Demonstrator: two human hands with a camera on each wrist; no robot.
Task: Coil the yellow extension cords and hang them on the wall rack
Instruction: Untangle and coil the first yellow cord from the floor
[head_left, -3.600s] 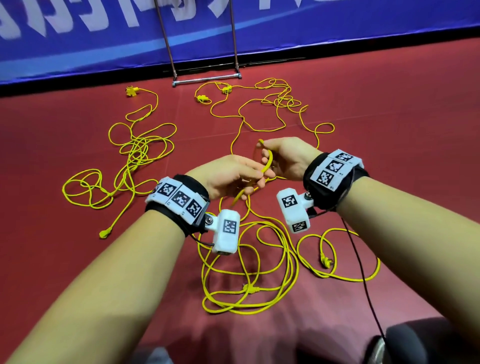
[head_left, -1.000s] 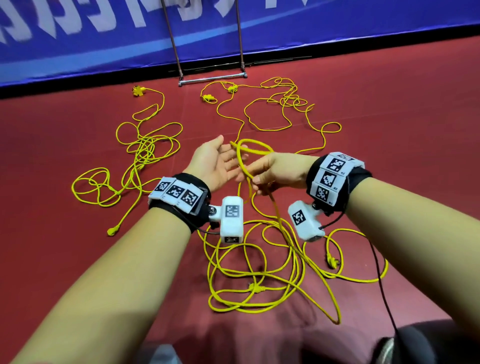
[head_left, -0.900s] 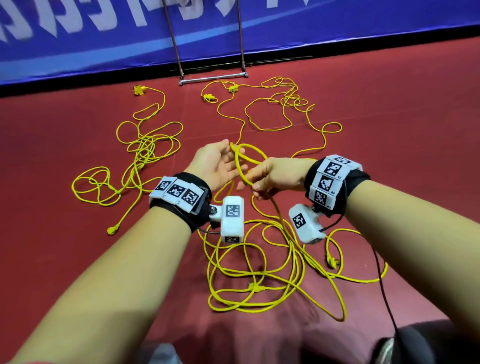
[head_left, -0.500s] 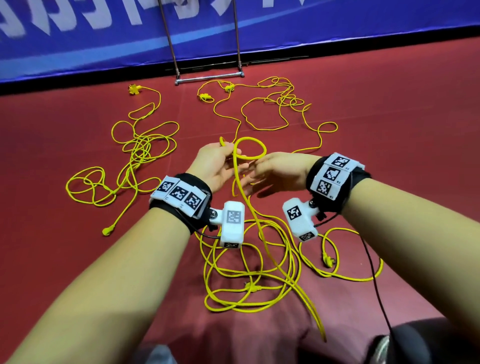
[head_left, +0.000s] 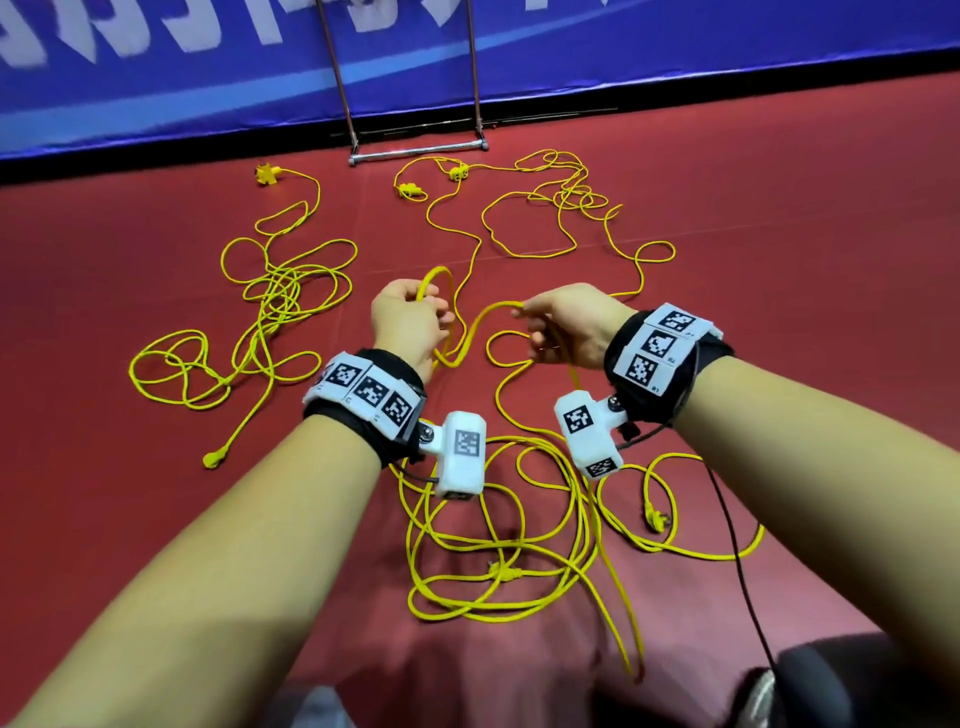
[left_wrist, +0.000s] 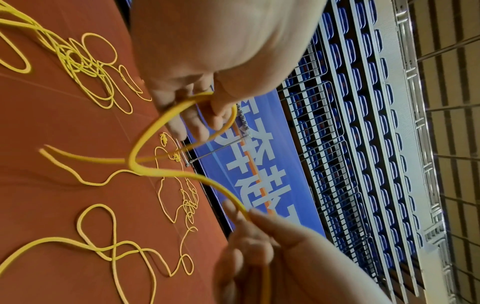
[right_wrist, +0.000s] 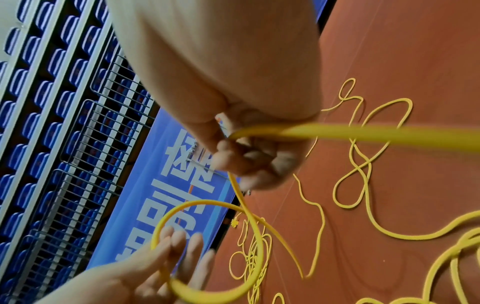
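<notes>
Both hands work one yellow extension cord (head_left: 457, 358) above the red floor. My left hand (head_left: 439, 317) grips a small upright loop (head_left: 440, 275) of it; in the left wrist view the thumb and fingers (left_wrist: 200, 115) close on that loop (left_wrist: 155, 131). My right hand (head_left: 524, 325) pinches the same cord a short way to the right, and the cord sags in a U between the hands. Seen from the right wrist, the cord runs through the curled fingers (right_wrist: 241, 158), and the left hand (right_wrist: 171, 253) holds its loop (right_wrist: 207, 205) below.
The cord drops to a loose pile (head_left: 498, 545) near my knees. Another tangle (head_left: 270, 312) lies left, a third (head_left: 561, 197) far ahead. The metal rack's foot bar (head_left: 415, 151) stands by the blue banner (head_left: 675, 36). Plugs (head_left: 215, 459) (head_left: 655, 519) lie loose.
The hands were together at the loop half a second ago. They have drawn apart: the left keeps the loop, the right has slid rightward along the cord.
</notes>
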